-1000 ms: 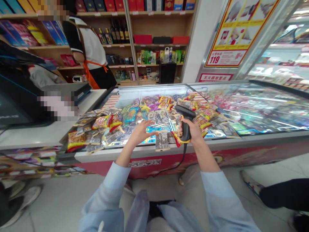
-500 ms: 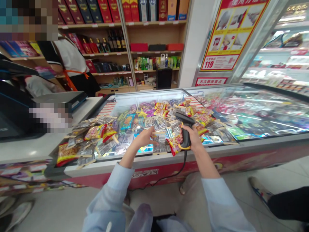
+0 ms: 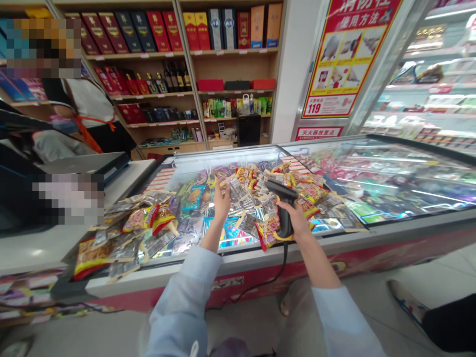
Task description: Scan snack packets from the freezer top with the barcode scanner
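My right hand (image 3: 293,220) is wrapped around the handle of a black and yellow barcode scanner (image 3: 284,210), whose head points left over the packets. A cable hangs from the grip. My left hand (image 3: 222,202) reaches over the freezer with its fingers apart, at the edge of a clear and silver snack packet (image 3: 238,191); whether it touches the packet is hard to see. Just below the scanner lies a red and yellow snack bag (image 3: 266,233). Another silver packet (image 3: 248,224) rests between my two hands.
The chest freezer (image 3: 156,272) has snack packets heaped on its glass, with more bags (image 3: 139,218) at the left. Beside it stands a counter (image 3: 33,248) with a dark machine. A person in an apron (image 3: 89,109) stands behind; another person's shoe (image 3: 407,302) is at the right.
My left hand has moved forward and slightly left, from the near packets to those farther in. The scanner stays in my right hand. The view has tilted up a little.
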### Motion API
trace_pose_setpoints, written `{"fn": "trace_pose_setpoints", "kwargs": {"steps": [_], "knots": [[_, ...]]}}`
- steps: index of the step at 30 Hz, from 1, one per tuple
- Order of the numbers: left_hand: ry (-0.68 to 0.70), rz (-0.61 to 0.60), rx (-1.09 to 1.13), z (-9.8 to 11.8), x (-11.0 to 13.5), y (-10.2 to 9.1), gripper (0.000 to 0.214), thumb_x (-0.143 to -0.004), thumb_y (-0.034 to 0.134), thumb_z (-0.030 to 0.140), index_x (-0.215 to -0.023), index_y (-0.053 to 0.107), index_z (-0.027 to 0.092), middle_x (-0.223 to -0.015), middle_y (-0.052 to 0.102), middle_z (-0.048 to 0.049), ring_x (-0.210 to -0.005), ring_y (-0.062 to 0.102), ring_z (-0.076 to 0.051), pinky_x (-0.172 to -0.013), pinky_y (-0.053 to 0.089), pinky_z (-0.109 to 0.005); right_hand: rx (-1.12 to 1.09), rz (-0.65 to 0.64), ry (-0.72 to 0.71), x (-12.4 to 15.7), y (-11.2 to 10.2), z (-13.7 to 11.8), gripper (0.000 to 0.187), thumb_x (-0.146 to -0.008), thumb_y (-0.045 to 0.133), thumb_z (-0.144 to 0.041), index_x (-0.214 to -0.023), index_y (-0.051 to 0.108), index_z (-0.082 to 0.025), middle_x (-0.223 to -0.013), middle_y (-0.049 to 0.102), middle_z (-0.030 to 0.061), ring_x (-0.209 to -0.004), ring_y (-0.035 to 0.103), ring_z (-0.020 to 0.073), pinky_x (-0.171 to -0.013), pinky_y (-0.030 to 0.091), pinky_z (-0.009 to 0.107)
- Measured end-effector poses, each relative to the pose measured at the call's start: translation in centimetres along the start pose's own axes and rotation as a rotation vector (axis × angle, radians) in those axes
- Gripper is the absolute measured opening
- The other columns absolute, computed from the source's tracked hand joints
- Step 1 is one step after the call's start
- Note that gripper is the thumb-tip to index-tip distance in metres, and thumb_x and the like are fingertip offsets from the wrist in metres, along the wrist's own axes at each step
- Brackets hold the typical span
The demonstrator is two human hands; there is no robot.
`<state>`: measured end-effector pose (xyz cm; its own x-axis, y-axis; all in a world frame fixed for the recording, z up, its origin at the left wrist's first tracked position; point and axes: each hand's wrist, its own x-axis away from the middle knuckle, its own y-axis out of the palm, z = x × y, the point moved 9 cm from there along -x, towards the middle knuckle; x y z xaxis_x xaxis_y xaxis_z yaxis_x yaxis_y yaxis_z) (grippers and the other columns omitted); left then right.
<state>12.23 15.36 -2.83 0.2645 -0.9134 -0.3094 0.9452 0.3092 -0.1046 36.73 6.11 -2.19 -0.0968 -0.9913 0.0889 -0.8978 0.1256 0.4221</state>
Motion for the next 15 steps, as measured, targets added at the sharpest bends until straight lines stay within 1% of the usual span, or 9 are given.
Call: {"fn": "trace_pose_setpoints", "kwargs": {"steps": [2, 4, 6, 7, 11, 13, 15], "knots": [[0.087, 0.020, -0.025, 0.4, -0.1, -0.4, 0.032, -0.090, 0.046, 0.027, -0.121, 0.051, 0.023, -0.108, 0.064, -0.0050, -0.070, 0.062, -0.011, -0.061, 0.051, -0.022, 0.052, -0.022, -0.042, 0.2, 0.3, -0.7, 0.032, -0.061, 0.076, -0.037, -0.082, 0.064, -0.016, -0.053, 0.057, -0.0041, -0.037, 0.049, 0.0107, -0.032, 0.040, 0.022], [0.179, 0.073, -0.039, 0.9, -0.2, -1.2, 0.026, -0.090, 0.046, 0.027, -0.113, 0.057, 0.020, -0.112, 0.063, -0.0066, -0.090, 0.063, -0.015, -0.077, 0.052, -0.027, 0.113, -0.046, -0.076, 0.5, 0.7, -1.3, 0.030, -0.064, 0.075, -0.039, -0.080, 0.063, -0.017, -0.052, 0.057, -0.0038, -0.036, 0.048, 0.0109, -0.032, 0.040, 0.022], [0.231, 0.120, -0.032, 1.0, -0.4, -1.9, 0.027, -0.089, 0.048, 0.026, -0.113, 0.058, 0.020, -0.117, 0.062, -0.0079, -0.109, 0.058, -0.018, -0.093, 0.047, -0.032, 0.180, -0.062, -0.100, 0.6, 1.1, -1.8, 0.028, -0.065, 0.074, -0.040, -0.074, 0.061, -0.017, -0.050, 0.057, -0.0032, -0.036, 0.048, 0.0112, -0.033, 0.041, 0.023], [0.240, 0.133, -0.019, 0.9, -0.6, -2.1, 0.029, -0.088, 0.051, 0.027, -0.116, 0.057, 0.020, -0.120, 0.060, -0.0083, -0.114, 0.055, -0.019, -0.097, 0.045, -0.033, 0.210, -0.065, -0.111, 0.7, 1.3, -2.0, 0.027, -0.066, 0.074, -0.040, -0.071, 0.060, -0.018, -0.049, 0.057, -0.0030, -0.036, 0.048, 0.0113, -0.033, 0.041, 0.023], [0.282, 0.132, 0.039, 0.7, -0.9, -2.2, 0.057, -0.077, 0.067, 0.028, -0.129, 0.048, 0.023, -0.132, 0.051, -0.0093, -0.123, 0.050, -0.022, -0.102, 0.043, -0.036, 0.285, -0.093, -0.127, 0.9, 2.2, -2.4, 0.027, -0.066, 0.074, -0.040, -0.068, 0.057, -0.019, -0.048, 0.056, -0.0033, -0.035, 0.049, 0.0118, -0.035, 0.042, 0.024], [0.313, 0.123, 0.049, 1.0, -0.8, -2.1, 0.067, -0.074, 0.069, 0.028, -0.135, 0.042, 0.023, -0.138, 0.044, -0.0112, -0.126, 0.047, -0.024, -0.102, 0.044, -0.037, 0.320, -0.127, -0.134, 1.0, 2.6, -2.4, 0.027, -0.067, 0.073, -0.040, -0.069, 0.057, -0.019, -0.048, 0.056, -0.0031, -0.036, 0.050, 0.0124, -0.035, 0.042, 0.024], [0.341, 0.127, 0.049, 1.4, -0.6, -2.1, 0.071, -0.076, 0.067, 0.029, -0.140, 0.036, 0.022, -0.143, 0.037, -0.0142, -0.130, 0.043, -0.026, -0.102, 0.044, -0.038, 0.375, -0.179, -0.146, 1.1, 2.9, -2.5, 0.026, -0.069, 0.072, -0.040, -0.069, 0.057, -0.019, -0.047, 0.056, -0.0027, -0.036, 0.050, 0.0126, -0.036, 0.042, 0.024]]}}
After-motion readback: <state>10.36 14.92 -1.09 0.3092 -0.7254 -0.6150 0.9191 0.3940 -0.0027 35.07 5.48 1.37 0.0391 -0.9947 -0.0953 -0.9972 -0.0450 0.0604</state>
